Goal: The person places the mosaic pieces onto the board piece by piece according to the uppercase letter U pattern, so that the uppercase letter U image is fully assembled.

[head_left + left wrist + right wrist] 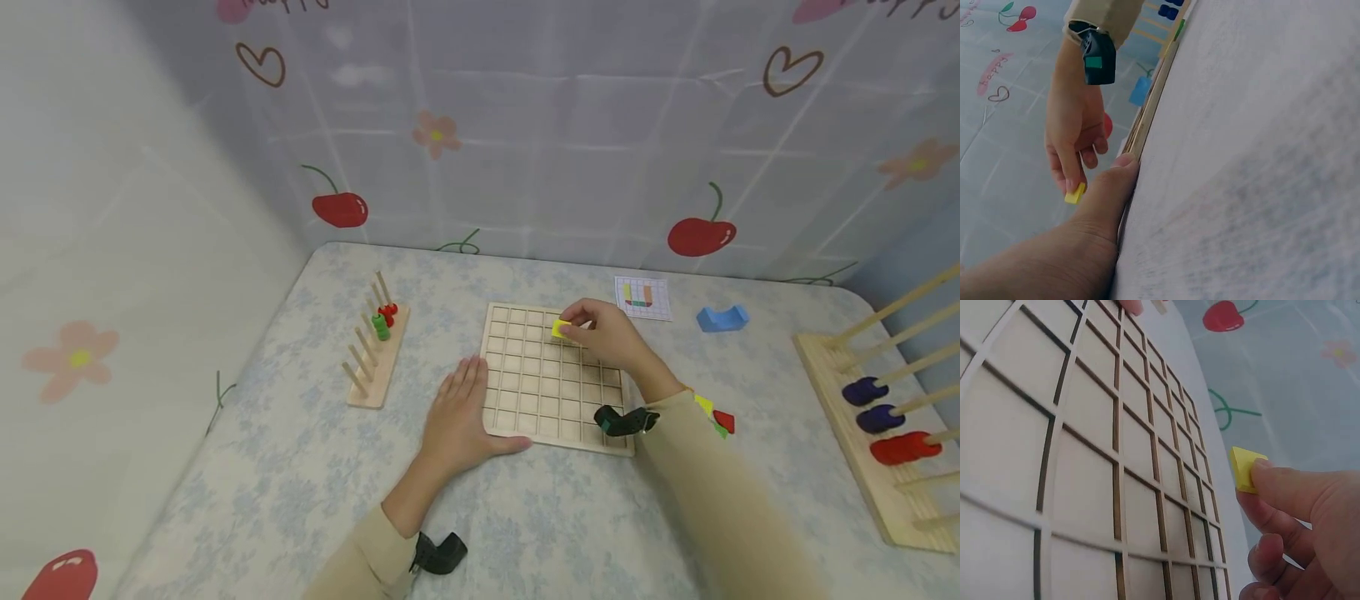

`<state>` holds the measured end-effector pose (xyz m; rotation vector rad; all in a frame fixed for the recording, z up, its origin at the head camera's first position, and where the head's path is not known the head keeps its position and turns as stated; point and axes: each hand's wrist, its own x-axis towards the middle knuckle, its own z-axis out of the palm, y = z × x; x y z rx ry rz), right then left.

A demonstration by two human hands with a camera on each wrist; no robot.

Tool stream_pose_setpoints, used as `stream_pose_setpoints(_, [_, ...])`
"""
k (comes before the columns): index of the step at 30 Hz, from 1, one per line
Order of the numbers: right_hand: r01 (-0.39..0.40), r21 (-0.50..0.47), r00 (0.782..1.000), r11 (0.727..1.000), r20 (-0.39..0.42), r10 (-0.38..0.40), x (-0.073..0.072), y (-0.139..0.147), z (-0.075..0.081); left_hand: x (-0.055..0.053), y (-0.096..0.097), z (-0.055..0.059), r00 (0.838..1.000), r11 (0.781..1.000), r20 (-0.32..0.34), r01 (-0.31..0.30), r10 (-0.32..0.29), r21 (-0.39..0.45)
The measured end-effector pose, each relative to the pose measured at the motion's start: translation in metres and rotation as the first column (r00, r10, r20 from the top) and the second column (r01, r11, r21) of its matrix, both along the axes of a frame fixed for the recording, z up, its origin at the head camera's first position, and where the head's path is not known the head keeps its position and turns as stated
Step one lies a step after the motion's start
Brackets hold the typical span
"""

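Observation:
A square wooden grid board [525, 383] lies flat on the table, its cells bare where they show. My right hand [603, 333] pinches a small yellow square block [559, 328] between thumb and fingertips, over the far part of the board. In the right wrist view the yellow block [1246, 469] stands apart from the grid surface. My left hand [457, 417] rests at the board's near left corner, fingers straight along the left edge and thumb along the front edge. The left wrist view shows the left thumb [1107, 194] against the board's side.
Yellow, red and green pieces [724, 422] lie beside the right forearm. A pattern card [643, 298] and a blue curved block [722, 319] are behind the board to the right. Peg racks stand left [390, 358] and right [847, 442], holding coloured beads.

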<state>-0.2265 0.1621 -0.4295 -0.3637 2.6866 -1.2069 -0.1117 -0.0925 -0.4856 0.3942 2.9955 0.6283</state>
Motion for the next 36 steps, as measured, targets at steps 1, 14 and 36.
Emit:
stream_pose_setpoints(1, [-0.005, -0.007, 1.000, 1.000, 0.010, 0.005, -0.002, -0.005, 0.000, 0.000, 0.000, 0.000, 1.000, 1.000, 0.001, 0.000, 0.000, -0.004])
stream_pose_setpoints(14, [-0.032, -0.015, 0.997, 0.999, 0.067, 0.033, -0.015, -0.049, 0.000, -0.001, -0.001, -0.002, 1.000, 1.000, -0.004, 0.005, -0.005, -0.016])
stream_pose_setpoints(36, [-0.009, 0.084, 0.997, 0.996, 0.071, 0.003, -0.020, -0.069, -0.011, -0.001, -0.001, -0.002, 1.000, 0.999, -0.006, 0.002, -0.002, -0.032])
